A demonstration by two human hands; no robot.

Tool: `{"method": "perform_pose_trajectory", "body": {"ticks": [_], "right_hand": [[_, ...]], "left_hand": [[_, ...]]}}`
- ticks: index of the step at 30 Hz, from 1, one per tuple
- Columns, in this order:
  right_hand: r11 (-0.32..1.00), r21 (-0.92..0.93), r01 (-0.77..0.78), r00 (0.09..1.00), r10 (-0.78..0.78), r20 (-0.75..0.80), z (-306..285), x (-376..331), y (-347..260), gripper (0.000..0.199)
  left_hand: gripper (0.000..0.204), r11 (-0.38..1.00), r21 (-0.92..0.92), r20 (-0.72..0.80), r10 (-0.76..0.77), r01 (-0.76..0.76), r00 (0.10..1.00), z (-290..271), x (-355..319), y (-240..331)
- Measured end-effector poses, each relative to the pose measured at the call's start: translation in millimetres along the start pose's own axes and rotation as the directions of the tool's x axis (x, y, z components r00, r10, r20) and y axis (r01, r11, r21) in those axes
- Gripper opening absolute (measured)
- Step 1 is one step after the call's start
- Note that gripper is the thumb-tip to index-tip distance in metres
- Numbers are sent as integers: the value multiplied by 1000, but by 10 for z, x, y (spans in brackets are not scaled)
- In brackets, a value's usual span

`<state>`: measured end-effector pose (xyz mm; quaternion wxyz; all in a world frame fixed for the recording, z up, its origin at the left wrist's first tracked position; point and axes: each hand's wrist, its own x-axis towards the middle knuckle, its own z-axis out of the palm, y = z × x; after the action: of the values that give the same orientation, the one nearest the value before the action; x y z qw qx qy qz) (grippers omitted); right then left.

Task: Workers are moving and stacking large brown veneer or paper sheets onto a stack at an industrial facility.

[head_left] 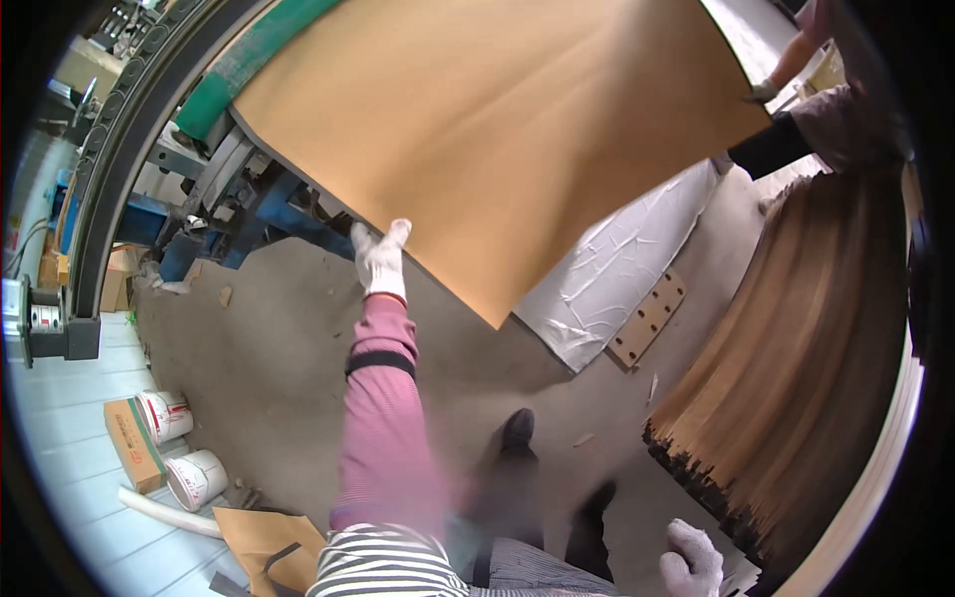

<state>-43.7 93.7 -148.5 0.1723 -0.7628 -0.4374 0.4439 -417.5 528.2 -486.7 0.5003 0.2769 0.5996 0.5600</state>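
Note:
My left hand (380, 261), in a white glove, grips the near left edge of a large brown sheet (398, 109). Its thumb side lies on top, and the fingers go out of sight at the edge. The sheet bows slightly, with one corner pointing toward me, and its far left side lies by a green roller (234, 75). Low at the right is my gloved right hand (693, 559), away from the sheet, fingers loosely bent and apart with nothing visible in them. A co-worker's gloved hand (762, 92) touches the sheet's far right edge.
A tall stack of brown sheets (796, 348) stands at the right. Under the large sheet lie a silvery wrapped slab (607, 269) and a board with holes (647, 320). Blue machine parts (288, 204) are at the left, white buckets (196, 480) and a cardboard box (134, 445) below them.

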Motion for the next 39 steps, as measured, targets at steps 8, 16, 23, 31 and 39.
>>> {"method": "perform_pose_trajectory", "body": {"ticks": [8,16,23,31,39], "right_hand": [[977,57,-205,978,207,-30,244,850,347,68],[-35,999,-23,974,223,30,-843,845,765,55],[964,51,262,727,-163,-667,-1967,-612,-1214,70],[456,312,834,551,-660,-510,-3072,-1872,-165,64],[618,-760,203,691,-640,-336,-2180,-2606,2280,65]], "left_hand": [[17,944,-73,421,-262,321,868,732,-1411,846],[33,994,-92,540,2,56,842,782,-2798,2363],[63,796,-327,858,24,509,513,1075,-4538,2971],[43,866,2,957,-147,500,250,2186,-6024,3569],[51,860,-70,997,43,505,65,2495,-7115,4050]]}}
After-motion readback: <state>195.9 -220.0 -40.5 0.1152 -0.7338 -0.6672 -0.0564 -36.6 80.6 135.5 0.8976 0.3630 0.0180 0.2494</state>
